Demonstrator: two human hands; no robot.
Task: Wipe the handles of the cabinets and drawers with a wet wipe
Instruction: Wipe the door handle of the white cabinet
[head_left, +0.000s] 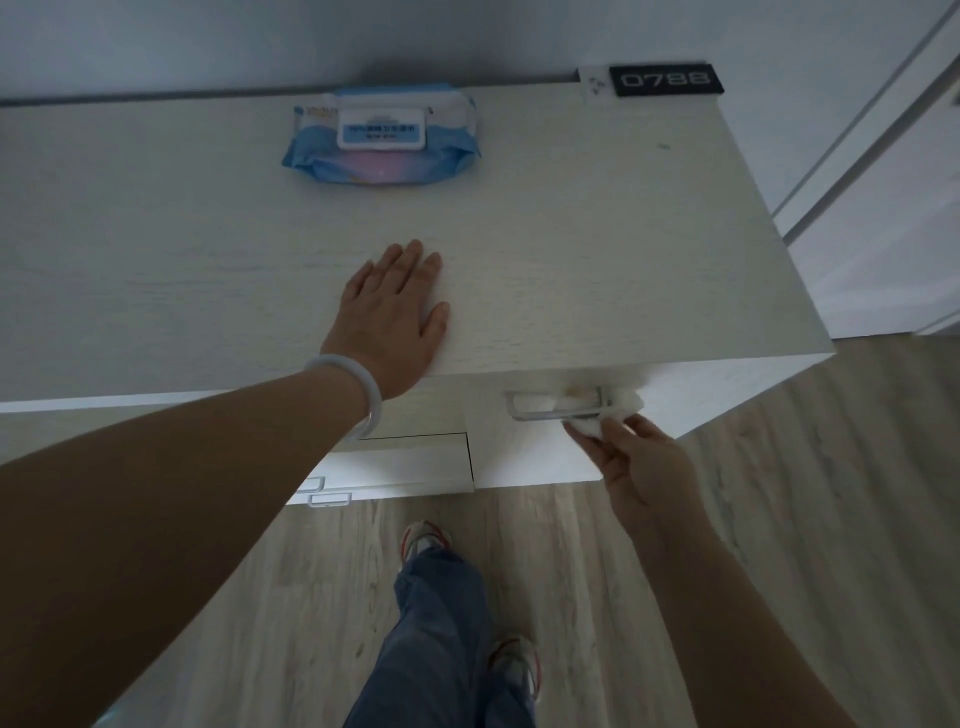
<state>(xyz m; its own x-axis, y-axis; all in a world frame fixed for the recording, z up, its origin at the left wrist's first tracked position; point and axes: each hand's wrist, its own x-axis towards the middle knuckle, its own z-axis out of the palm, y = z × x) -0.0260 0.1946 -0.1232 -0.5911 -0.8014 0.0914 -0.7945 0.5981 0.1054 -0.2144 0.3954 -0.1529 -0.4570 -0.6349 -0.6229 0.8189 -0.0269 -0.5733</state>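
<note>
Pinching a wet wipe (587, 427) against the drawer handle (556, 405), my right hand (644, 467) works; left hand (397, 312) lies flat, fingers spread, on the table (623, 234) near a closed wipe pack (382, 137), contents hidden.

Black number plate (666, 79) reading 0788 sits at the back corner; wood-look floor (779, 519) stretches below.
</note>
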